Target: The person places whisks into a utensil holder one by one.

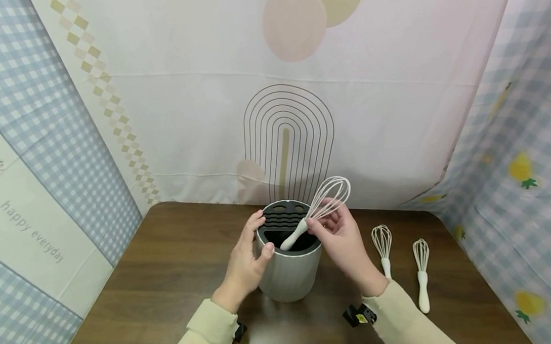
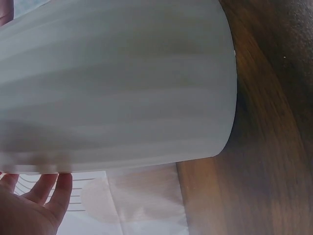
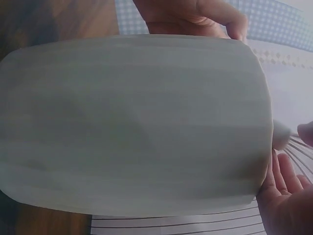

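A light grey utensil holder [image 1: 288, 278] with a dark slotted top stands upright on the table. My left hand [image 1: 244, 264] holds its left side, thumb at the front rim and fingers farther back. My right hand [image 1: 343, 238] pinches a white balloon whisk [image 1: 300, 232] where the handle meets the wires. The whisk leans over the holder, handle end down in the wide front opening and wire head up to the right. In the right wrist view the holder's ribbed wall [image 3: 137, 122] fills the middle and hides most of the whisk.
Two more whisks lie on the brown wooden table [image 1: 179, 276] at the right: one whisk [image 1: 383, 244] is partly behind my right forearm, the other whisk [image 1: 423, 278] farther right. A printed cloth [image 1: 187, 124] hangs behind the table, with checked cloths at both sides.
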Demonstrator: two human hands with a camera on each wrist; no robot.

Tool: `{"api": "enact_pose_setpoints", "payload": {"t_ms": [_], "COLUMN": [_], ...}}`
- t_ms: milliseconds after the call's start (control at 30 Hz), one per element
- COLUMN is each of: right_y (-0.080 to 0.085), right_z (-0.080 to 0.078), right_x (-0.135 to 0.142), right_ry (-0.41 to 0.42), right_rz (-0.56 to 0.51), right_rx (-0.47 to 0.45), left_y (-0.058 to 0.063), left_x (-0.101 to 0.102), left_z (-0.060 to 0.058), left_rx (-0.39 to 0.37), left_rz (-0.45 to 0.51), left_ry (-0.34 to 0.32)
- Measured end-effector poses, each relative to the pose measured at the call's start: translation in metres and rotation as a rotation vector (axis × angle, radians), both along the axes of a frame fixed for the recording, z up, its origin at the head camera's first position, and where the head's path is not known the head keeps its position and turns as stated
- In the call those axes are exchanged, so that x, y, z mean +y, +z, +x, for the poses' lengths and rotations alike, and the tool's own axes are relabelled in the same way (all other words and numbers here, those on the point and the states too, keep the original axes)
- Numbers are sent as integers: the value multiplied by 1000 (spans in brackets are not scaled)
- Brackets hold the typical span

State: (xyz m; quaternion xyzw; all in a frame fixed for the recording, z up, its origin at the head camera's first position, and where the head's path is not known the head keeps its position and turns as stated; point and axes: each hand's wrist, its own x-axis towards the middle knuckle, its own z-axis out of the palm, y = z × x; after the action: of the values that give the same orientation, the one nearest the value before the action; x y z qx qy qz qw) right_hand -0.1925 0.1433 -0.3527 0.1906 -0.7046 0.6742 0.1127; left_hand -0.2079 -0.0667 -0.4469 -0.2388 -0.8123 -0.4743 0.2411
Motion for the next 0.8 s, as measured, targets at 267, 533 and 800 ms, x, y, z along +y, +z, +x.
{"api": "enact_pose_setpoints", "payload": {"t_ms": [267,533,800], "right_y": [2,7,10], "right_z": [6,14,16], "right_x": [-9,-16,-9], "right_ry": [-22,-11,-22], "right_rz": [188,315,302], "right_rx": [97,202,221], "left_y": [-1,-1,-1], "left_x": [0,0,1], "left_z": [-1,0,-1], "left_rx": [21,9,23], "left_rz": [-3,-14,-12], "left_ry": [15,13,14]}}
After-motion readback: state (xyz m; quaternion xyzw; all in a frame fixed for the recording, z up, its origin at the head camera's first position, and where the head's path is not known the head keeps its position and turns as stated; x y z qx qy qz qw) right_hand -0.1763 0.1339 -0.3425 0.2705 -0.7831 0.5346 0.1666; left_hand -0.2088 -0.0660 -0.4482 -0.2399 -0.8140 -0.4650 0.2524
